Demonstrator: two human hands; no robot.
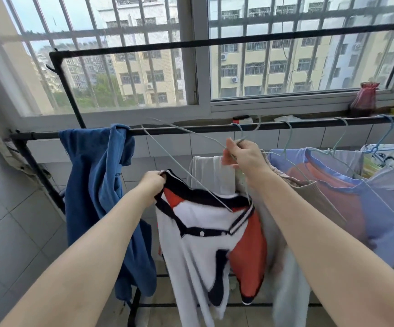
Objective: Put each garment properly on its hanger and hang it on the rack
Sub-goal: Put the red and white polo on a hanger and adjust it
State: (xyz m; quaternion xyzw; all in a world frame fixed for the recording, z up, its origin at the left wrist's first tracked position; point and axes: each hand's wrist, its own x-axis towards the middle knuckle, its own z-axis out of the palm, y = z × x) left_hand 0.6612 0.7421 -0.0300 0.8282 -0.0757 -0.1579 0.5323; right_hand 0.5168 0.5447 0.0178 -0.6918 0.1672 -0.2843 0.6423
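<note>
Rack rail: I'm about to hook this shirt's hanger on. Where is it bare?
Bare stretch of rail between the blue garment draped at left and the right hand. Right of that hand, hung hangers crowd it.

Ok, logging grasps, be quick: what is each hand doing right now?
Left hand: closed on the collar of the white, orange and navy shirt.
Right hand: closed on the wire hanger.

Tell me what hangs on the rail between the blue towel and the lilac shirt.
Head view: the right hand holding the wire hanger, and a grey garment.
</note>
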